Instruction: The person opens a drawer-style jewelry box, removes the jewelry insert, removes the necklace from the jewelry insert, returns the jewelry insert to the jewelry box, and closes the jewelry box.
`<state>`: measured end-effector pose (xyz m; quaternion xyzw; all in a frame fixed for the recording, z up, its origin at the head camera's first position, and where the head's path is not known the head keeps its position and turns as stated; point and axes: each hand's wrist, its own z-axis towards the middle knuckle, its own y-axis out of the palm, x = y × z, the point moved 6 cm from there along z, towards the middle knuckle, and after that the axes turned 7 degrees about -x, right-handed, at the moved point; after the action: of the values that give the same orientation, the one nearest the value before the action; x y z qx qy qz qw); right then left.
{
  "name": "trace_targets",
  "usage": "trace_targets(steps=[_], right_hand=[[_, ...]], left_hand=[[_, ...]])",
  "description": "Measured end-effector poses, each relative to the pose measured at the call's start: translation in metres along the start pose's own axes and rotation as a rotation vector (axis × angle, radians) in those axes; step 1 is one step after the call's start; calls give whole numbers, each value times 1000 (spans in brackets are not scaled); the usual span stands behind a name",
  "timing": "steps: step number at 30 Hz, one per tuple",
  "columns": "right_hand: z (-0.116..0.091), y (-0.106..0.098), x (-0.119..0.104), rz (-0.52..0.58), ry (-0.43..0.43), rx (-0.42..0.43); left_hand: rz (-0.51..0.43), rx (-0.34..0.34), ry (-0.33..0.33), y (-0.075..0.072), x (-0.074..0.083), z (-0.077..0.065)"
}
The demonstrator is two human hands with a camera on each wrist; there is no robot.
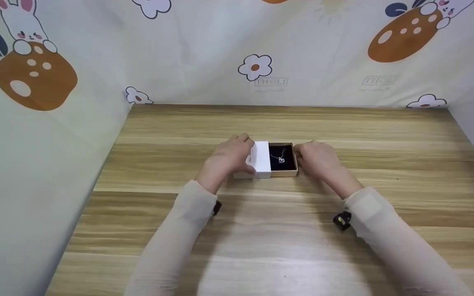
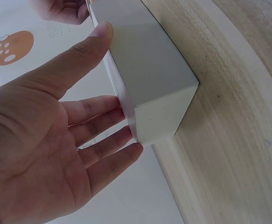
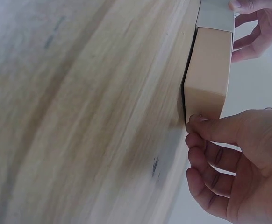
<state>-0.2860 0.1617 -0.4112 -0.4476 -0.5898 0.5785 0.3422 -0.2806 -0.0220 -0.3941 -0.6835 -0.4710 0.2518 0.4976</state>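
A small jewelry box lies on the wood-grain table, its white outer sleeve [image 1: 263, 160] at the left and the tan drawer [image 1: 284, 174] slid partly out to the right. On the drawer's black lining sits a silver necklace [image 1: 281, 159] with a small pendant. My left hand [image 1: 229, 155] holds the sleeve, thumb along the near edge and fingers over the top and far side. At the drawer's outer end is my right hand [image 1: 318, 159], fingers curled. In the right wrist view, its thumb and index fingertip pinch at the end face of the drawer [image 3: 208, 60]; the pinched spot is hidden.
The wood-grain table [image 1: 261, 242] extends around the box on every side. Behind it and at the left hangs a pale cloth [image 1: 204, 53] printed with rabbits, oranges and flowers. Small black devices [image 1: 342, 220] are strapped at the wrists, over light sleeves.
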Motion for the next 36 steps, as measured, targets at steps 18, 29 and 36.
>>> trace_targets(steps=[18, 29, 36], right_hand=[[0, 1, 4, -9, -10, 27], [-2, 1, 5, 9, -12, 31], [-2, 0, 7, 4, -10, 23]], left_hand=[[-4, -4, -10, 1, -1, 1], [-7, -1, -5, 1, -2, 1], [-16, 6, 9, 0, 0, -1]])
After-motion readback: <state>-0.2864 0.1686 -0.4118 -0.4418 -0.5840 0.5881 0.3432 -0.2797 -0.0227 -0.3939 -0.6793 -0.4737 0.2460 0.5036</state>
